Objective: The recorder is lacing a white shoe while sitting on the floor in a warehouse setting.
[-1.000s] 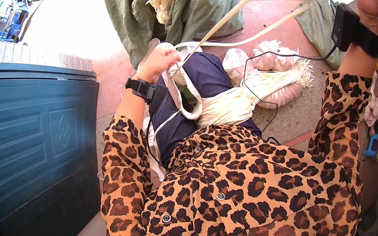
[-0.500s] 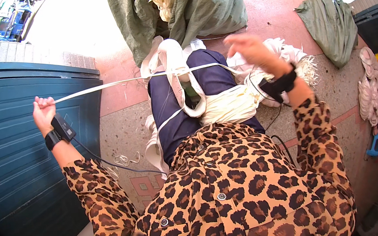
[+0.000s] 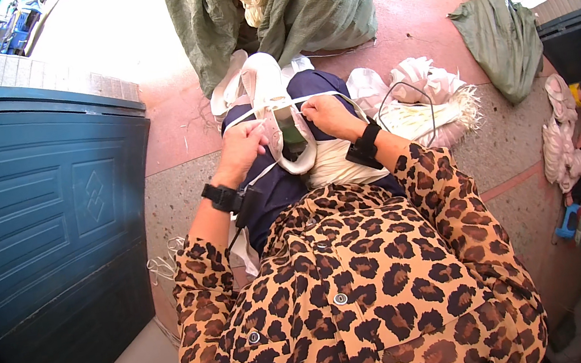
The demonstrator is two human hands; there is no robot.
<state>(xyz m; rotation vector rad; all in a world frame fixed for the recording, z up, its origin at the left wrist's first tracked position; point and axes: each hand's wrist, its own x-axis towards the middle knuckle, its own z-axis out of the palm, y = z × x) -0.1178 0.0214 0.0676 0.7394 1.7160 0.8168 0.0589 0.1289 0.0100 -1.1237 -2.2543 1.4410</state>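
Note:
A white shoe upper [image 3: 260, 74] rests between my knees, its oval opening toward me. A flat white shoelace [image 3: 319, 95] runs across it and hangs out to both sides. My left hand [image 3: 244, 149] is at the upper's left edge, fingers closed in a pinch near the lace; what lies in the pinch is too small to make out. On the opposite edge, my right hand [image 3: 332, 116] pinches a thin white strand of lace beside the eyelets. Across my lap lies a bundle of cream shoelaces [image 3: 340, 162].
A green woven sack [image 3: 332, 5] with cream laces on top stands ahead. White cloth-like pieces [image 3: 425, 81] lie right of my knees. A blue panelled door [image 3: 34, 210] is at left. Another green sack [image 3: 504, 40] and a blue-handled tool [image 3: 569, 222] are at right.
My left hand has come in from the far left, where it held the lace stretched out. My right hand has moved down and left to the upper, and its fingers have closed.

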